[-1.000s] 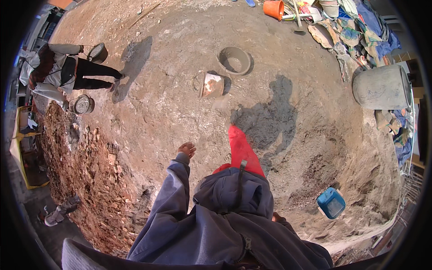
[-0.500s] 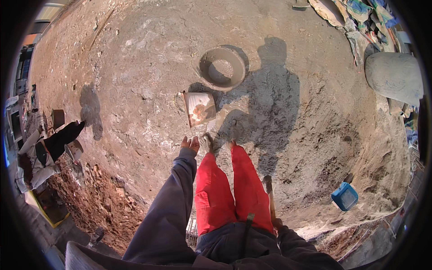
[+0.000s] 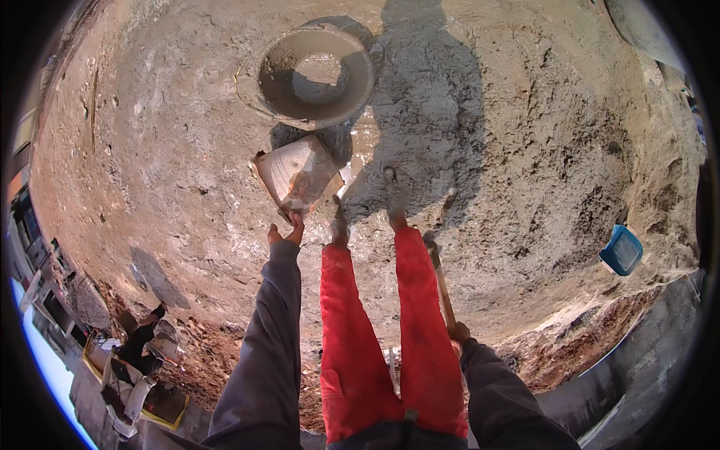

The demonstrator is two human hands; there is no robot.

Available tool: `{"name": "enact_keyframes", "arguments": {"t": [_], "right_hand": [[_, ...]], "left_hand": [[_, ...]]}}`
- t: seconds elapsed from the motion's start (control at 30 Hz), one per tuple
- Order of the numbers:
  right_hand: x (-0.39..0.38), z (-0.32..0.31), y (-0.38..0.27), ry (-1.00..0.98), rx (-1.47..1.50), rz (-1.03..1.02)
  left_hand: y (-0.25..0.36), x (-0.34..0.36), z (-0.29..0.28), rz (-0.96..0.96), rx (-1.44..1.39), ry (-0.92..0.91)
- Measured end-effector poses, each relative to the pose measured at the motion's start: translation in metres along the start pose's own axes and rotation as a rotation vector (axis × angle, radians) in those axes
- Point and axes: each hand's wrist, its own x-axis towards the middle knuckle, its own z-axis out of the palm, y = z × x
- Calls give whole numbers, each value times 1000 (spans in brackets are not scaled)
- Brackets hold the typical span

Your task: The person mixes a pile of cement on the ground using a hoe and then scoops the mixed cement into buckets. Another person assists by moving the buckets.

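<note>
My left hand reaches down in front of me. Its fingers are at the near corner of a square, mud-stained container lying tilted on the muddy ground; the thumb stands apart from the fingers. Whether the fingertips bear on the container's edge is hard to see. Beside my right leg, my right hand is closed around a wooden tool handle. The handle slants away to a dark end near my right foot; the tool's kind is unclear. Just beyond the container stands a round grey bucket with a thin handle and something pale inside.
My bare feet are in wet mud. A blue plastic container lies far right, near a raised dirt edge. Another person is at the lower left beside rubble. A large grey rounded object shows at the upper right.
My view has dropped closer to the ground and turned slightly. My left hand has come to the container's near corner. My right hand still holds the wooden handle.
</note>
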Motion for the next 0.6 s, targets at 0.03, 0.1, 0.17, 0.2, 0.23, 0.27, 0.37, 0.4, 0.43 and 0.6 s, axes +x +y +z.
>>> {"name": "enact_keyframes", "arguments": {"t": [0.03, 0.1, 0.17, 0.2, 0.23, 0.27, 0.37, 0.4, 0.43, 0.6], "right_hand": [[15, 16, -14, -30, 142, 51], [59, 48, 81, 97, 117, 151], [102, 74, 78, 55, 35, 113], [119, 75, 73, 25, 8, 92], [129, 73, 80, 2, -17, 98], [137, 75, 81, -33, -57, 99], [144, 83, 61, -138, -190, 88], [130, 67, -18, 51, -41, 152], [126, 41, -55, 400, 81, -34], [110, -113, -334, 105, 1325, -437]], "left_hand": [[25, -15, 4, 12, -40, 5], [-58, 28, 10, -52, 72, 247], [-39, 17, 24, -24, 65, 175], [-40, 17, 29, -28, 67, 139], [-54, 17, 30, -46, 29, 172], [-53, 13, 31, -81, -38, 191], [-31, -2, 36, -137, -212, 188], [3, -21, 37, -8, -198, 140], [5, -22, 35, 30, -190, 117], [16, -40, 30, 65, -204, 129]]}}
